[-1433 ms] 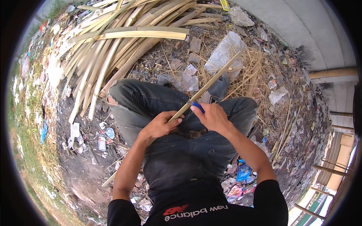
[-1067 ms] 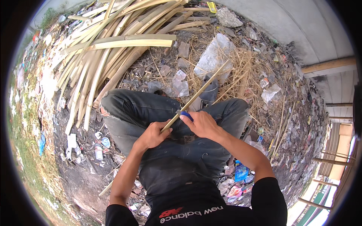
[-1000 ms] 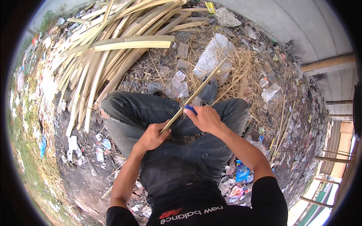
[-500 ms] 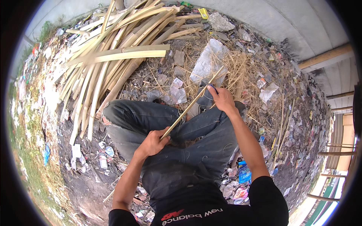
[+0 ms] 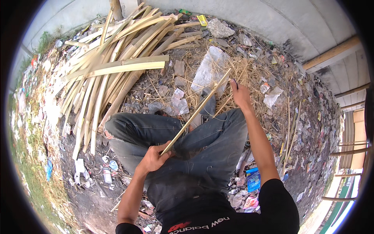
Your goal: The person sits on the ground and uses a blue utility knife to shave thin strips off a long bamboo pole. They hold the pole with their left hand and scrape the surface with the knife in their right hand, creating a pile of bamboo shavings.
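My left hand (image 5: 153, 158) is closed round the lower end of a thin, pale bamboo strip (image 5: 197, 110). The strip slants up and away to the right over my crossed legs, its far end free. Just right of that far end is my right hand (image 5: 242, 96), apart from the strip. Its fingers are closed on a small dark tool (image 5: 236, 83); most of it is hidden in the grip, so its kind is unclear. Dark trousers (image 5: 194, 163) cover my folded legs beneath the strip.
A large pile of split bamboo strips (image 5: 113, 70) lies ahead on the left. Beyond my feet are a whitish slab (image 5: 209, 68) and dry shavings (image 5: 237, 74). Litter covers the ground, with a blue packet (image 5: 253, 179) by my right side. A grey wall (image 5: 272, 23) stands behind.
My right hand has moved off the bamboo strip, to the right and slightly up, still closed on the dark tool. My left hand has drawn the strip's near end slightly back toward me.
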The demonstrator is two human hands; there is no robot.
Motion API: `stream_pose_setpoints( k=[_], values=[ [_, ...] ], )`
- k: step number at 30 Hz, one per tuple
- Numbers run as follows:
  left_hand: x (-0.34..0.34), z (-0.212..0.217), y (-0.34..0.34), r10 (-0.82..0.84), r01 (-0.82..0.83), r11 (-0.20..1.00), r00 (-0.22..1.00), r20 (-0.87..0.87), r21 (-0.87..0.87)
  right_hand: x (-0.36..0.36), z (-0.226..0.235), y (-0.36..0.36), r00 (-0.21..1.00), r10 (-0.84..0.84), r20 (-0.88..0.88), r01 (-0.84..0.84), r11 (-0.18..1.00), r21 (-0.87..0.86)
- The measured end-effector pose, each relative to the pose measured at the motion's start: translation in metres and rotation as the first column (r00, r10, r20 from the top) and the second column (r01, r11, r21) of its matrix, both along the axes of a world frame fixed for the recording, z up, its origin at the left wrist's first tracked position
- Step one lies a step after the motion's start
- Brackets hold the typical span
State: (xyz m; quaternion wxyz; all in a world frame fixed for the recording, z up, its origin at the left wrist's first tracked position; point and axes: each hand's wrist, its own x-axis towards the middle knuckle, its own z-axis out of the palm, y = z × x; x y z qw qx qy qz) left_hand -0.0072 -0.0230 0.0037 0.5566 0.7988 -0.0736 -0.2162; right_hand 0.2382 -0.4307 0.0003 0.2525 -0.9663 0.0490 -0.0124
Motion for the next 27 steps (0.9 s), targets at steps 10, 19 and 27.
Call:
stream_pose_setpoints(
  k=[10,19,27],
  values=[
    [-0.004,-0.006,-0.002,0.075,-0.075,0.997,0.997,0.008,0.000,-0.093,0.012,0.085,0.938,0.340,0.065,-0.345,0.930,0.122],
    [-0.017,0.007,-0.006,0.054,-0.070,0.984,0.994,0.095,0.164,-0.015,0.030,0.022,0.989,0.147,0.000,-0.147,0.989,0.025],
    [-0.025,-0.005,-0.007,0.105,-0.145,0.965,0.977,0.184,0.217,-0.083,0.014,0.068,0.859,0.505,-0.084,-0.512,0.848,-0.134]
  ],
)
